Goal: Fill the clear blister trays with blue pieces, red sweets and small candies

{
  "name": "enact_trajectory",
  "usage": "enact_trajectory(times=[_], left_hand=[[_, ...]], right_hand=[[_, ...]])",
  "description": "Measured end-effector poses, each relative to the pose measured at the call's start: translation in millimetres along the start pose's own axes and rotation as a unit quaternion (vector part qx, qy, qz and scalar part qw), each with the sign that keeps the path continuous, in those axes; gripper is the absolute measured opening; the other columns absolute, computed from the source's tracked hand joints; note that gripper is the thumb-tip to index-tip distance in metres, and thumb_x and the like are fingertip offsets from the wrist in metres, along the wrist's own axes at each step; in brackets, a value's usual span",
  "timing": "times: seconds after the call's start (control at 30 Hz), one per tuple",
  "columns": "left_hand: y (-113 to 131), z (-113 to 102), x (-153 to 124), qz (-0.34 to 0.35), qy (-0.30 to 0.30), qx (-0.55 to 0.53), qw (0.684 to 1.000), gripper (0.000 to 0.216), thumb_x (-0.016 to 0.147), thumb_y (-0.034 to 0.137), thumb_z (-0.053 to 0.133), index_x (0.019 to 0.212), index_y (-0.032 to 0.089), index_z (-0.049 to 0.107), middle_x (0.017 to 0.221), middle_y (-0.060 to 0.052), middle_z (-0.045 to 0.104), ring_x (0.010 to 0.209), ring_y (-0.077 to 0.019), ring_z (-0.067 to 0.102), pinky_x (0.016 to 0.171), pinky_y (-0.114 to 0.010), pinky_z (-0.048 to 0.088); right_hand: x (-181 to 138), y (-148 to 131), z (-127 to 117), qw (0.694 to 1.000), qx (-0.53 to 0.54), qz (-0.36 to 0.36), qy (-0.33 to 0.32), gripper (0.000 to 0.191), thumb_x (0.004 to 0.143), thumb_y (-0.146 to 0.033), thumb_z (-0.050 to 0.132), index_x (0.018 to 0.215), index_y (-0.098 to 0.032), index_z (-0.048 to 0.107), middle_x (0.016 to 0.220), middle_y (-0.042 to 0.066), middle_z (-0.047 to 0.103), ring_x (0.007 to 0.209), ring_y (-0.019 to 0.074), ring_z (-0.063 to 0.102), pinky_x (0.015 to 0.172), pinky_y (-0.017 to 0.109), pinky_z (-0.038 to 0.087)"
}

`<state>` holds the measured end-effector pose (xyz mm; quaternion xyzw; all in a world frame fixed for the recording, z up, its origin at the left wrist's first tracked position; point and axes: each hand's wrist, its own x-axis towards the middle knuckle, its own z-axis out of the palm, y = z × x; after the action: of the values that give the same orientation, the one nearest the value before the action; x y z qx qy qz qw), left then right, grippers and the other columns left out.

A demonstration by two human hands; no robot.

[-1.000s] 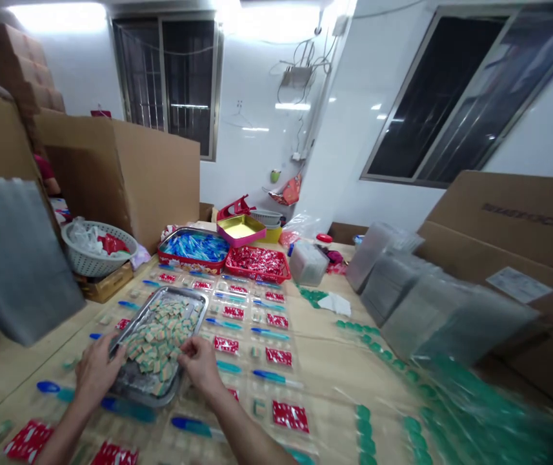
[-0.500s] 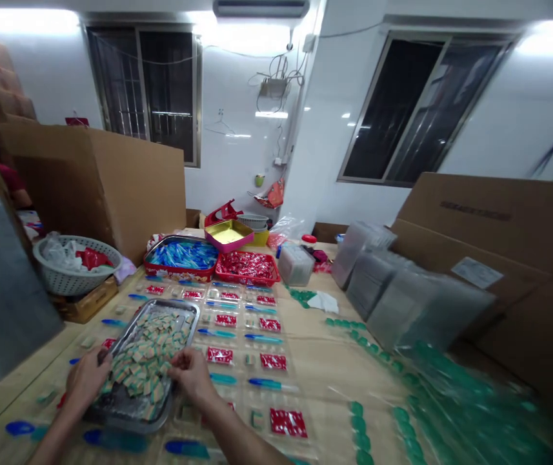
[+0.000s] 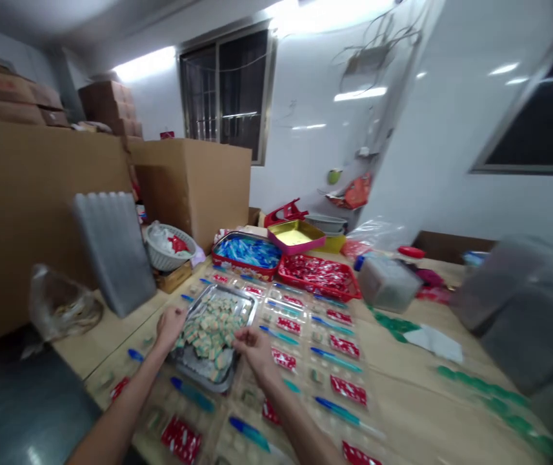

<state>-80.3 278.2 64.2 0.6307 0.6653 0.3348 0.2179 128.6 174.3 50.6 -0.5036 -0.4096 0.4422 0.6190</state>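
Observation:
A metal tray [image 3: 248, 308] full of small beige-and-green blocks [image 3: 211, 326] lies on top of clear plastic packs. My left hand [image 3: 172, 326] is closed at the tray's left rim; its fingertips are partly hidden. At the opposite side, my right hand [image 3: 255, 349] has thumb and fingers pinched together by the right rim, close to the blocks. Whatever is between those fingers is too small or blurred to make out. Around the tray, compartments of the packs hold blue pens [image 3: 337, 358], red spotted packets [image 3: 348, 389] and single blocks [image 3: 317, 374].
Behind the packs stand a tin of blue pieces [image 3: 247, 252], a red basket of wrapped packets [image 3: 319, 274] and a gold-lined box [image 3: 298, 236]. Stacked clear plastic trays [image 3: 508, 316] rise on the right. At left are a grey stack [image 3: 114, 252], a plastic bag [image 3: 66, 310] and the table edge.
The view has swung left, so the tray and packs sit farther right in the picture. Both hands remain at the tray's sides. The right hand's fingers stay pinched.

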Motion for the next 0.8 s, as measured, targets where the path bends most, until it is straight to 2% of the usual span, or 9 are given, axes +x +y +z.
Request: enact_trajectory(times=[0.1, 0.23, 0.37, 0.5, 0.63, 0.8], left_hand=[[7, -25, 18, -0.006, 0.032, -0.035, 0.999, 0.023, 0.070, 0.034, 0.052, 0.063, 0.016, 0.064, 0.065, -0.005, 0.065, 0.068, -0.0191, 0.059, 0.059, -0.024, 0.037], [26, -70, 45, -0.013, 0.077, -0.091, 0.993, 0.027, 0.066, 0.039, 0.054, 0.060, 0.014, 0.063, 0.056, -0.002, 0.060, 0.061, -0.0168, 0.054, 0.053, -0.023, 0.034], [40, -100, 58, -0.021, 0.115, -0.134, 0.984, 0.025, 0.062, 0.037, 0.057, 0.061, 0.013, 0.063, 0.050, 0.001, 0.055, 0.056, -0.0143, 0.049, 0.052, -0.023, 0.033], [36, -102, 52, -0.036, 0.135, -0.151, 0.979, 0.023, 0.060, 0.036, 0.059, 0.060, 0.013, 0.061, 0.049, 0.002, 0.052, 0.054, -0.0132, 0.048, 0.051, -0.023, 0.031], [31, -91, 36, -0.055, 0.136, -0.162, 0.976, 0.020, 0.060, 0.034, 0.058, 0.057, 0.014, 0.058, 0.049, 0.002, 0.050, 0.054, -0.0135, 0.048, 0.050, -0.023, 0.030], [41, -72, 20, -0.065, 0.104, -0.170, 0.978, 0.018, 0.062, 0.033, 0.059, 0.060, 0.015, 0.059, 0.057, -0.001, 0.056, 0.063, -0.0165, 0.053, 0.054, -0.025, 0.032]], right_hand=[[15, -40, 13, 0.999, -0.005, -0.023, -0.047, 0.023, 0.048, -0.026, 0.076, 0.062, -0.017, 0.061, 0.056, -0.004, 0.059, 0.052, 0.0107, 0.052, 0.052, 0.023, 0.038], [39, -94, 36, 0.995, 0.009, -0.052, -0.090, 0.022, 0.049, -0.024, 0.076, 0.065, -0.016, 0.062, 0.058, -0.003, 0.060, 0.055, 0.0099, 0.053, 0.055, 0.022, 0.039], [48, -125, 51, 0.992, 0.013, -0.069, -0.108, 0.026, 0.046, -0.024, 0.078, 0.064, -0.015, 0.062, 0.056, -0.004, 0.060, 0.054, 0.0097, 0.053, 0.054, 0.022, 0.038], [45, -128, 52, 0.991, 0.009, -0.066, -0.112, 0.028, 0.045, -0.026, 0.081, 0.064, -0.014, 0.063, 0.056, -0.003, 0.061, 0.054, 0.0102, 0.053, 0.054, 0.023, 0.039], [41, -119, 45, 0.992, 0.002, -0.043, -0.115, 0.032, 0.042, -0.028, 0.082, 0.063, -0.014, 0.063, 0.055, -0.002, 0.061, 0.054, 0.0111, 0.054, 0.056, 0.025, 0.040], [36, -113, 26, 0.995, -0.024, -0.036, -0.089, 0.032, 0.042, -0.030, 0.082, 0.064, -0.015, 0.063, 0.056, -0.001, 0.062, 0.055, 0.0127, 0.055, 0.057, 0.026, 0.040]])
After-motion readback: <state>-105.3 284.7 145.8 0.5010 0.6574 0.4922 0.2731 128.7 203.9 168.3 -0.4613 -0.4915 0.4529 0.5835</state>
